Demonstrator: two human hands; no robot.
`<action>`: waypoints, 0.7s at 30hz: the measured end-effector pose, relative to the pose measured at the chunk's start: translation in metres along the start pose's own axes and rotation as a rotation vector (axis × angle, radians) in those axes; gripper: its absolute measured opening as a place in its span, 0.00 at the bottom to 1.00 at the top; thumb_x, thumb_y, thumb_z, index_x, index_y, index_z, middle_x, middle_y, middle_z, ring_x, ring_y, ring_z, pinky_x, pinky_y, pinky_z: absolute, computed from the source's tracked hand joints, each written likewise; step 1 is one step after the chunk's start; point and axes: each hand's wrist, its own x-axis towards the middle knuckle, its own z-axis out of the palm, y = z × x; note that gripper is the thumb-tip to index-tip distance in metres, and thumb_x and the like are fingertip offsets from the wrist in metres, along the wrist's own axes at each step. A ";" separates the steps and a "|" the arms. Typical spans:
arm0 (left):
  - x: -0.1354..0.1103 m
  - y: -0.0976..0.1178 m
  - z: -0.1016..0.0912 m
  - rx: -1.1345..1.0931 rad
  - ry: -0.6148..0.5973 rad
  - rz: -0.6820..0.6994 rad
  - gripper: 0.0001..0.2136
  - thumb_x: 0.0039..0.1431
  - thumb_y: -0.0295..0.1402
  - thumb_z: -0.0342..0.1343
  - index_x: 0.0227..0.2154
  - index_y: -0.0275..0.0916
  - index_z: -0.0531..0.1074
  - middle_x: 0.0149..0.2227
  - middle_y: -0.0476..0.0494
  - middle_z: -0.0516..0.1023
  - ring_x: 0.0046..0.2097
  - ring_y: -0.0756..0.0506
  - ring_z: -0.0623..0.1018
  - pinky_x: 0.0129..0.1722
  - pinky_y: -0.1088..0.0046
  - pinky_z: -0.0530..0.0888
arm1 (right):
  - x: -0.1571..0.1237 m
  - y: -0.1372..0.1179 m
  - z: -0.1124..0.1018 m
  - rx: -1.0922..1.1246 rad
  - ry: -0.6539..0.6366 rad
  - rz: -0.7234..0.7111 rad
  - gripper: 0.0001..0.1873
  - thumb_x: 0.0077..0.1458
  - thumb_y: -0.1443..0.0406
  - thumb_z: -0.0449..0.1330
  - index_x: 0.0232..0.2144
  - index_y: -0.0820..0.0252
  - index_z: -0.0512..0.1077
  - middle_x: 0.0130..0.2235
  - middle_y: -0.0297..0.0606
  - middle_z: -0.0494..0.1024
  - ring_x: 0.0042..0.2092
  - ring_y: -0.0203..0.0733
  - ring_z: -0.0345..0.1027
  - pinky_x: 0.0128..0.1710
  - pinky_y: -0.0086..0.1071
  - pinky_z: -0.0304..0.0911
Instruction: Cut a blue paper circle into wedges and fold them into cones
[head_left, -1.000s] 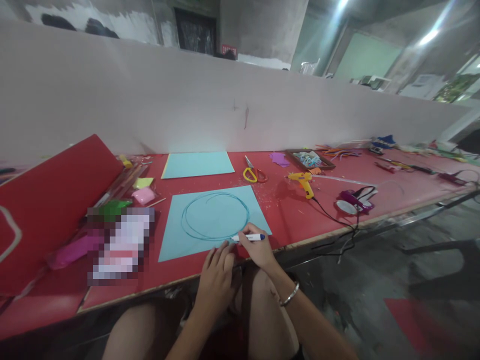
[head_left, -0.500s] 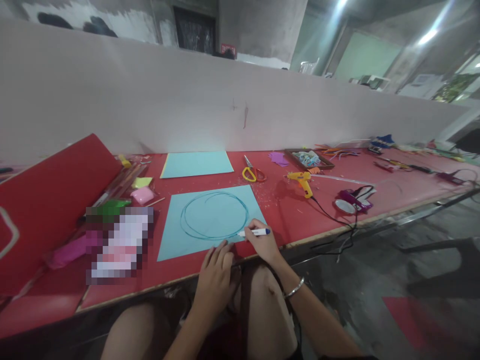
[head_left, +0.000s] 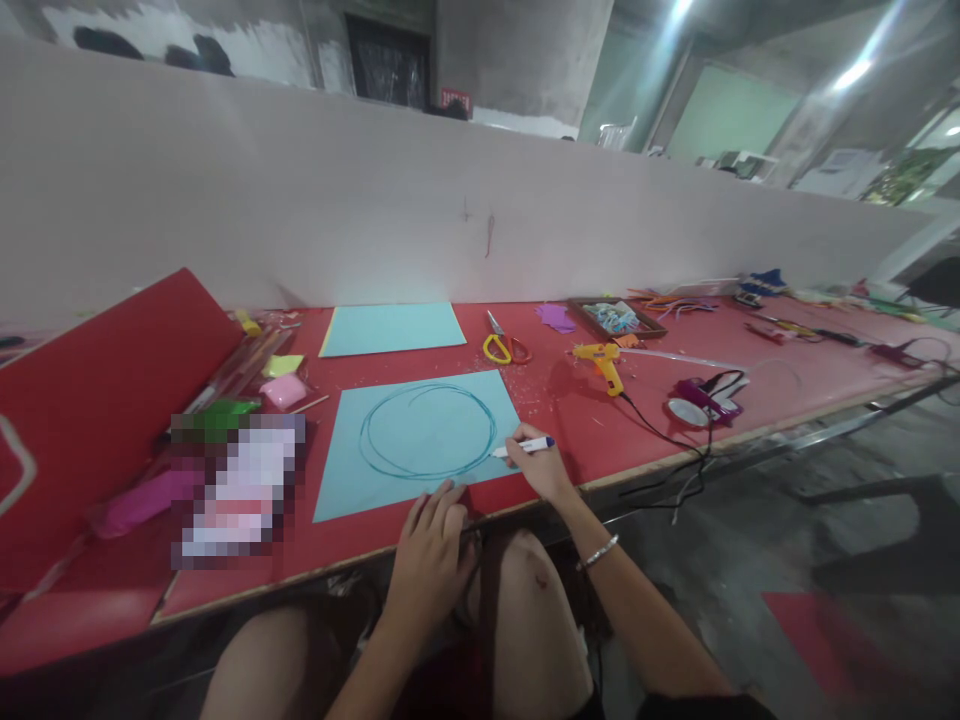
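White marker [head_left: 534,445], in right fingers [head_left: 517,437], tip over paper [head_left: 427,432]

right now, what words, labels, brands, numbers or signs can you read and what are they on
No text is readable.
Red sign on the back wall: white characters, too small and blurred.
White marker in the right hand: any print is too small.
Pixelated item: obscured.
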 end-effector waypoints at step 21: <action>0.000 0.000 0.000 -0.015 0.000 -0.013 0.06 0.51 0.25 0.49 0.33 0.38 0.66 0.45 0.38 0.76 0.51 0.41 0.72 0.51 0.60 0.66 | 0.051 0.016 -0.006 0.051 0.068 0.141 0.07 0.40 0.62 0.52 0.16 0.57 0.59 0.13 0.28 0.66 0.17 0.32 0.56 0.16 0.24 0.48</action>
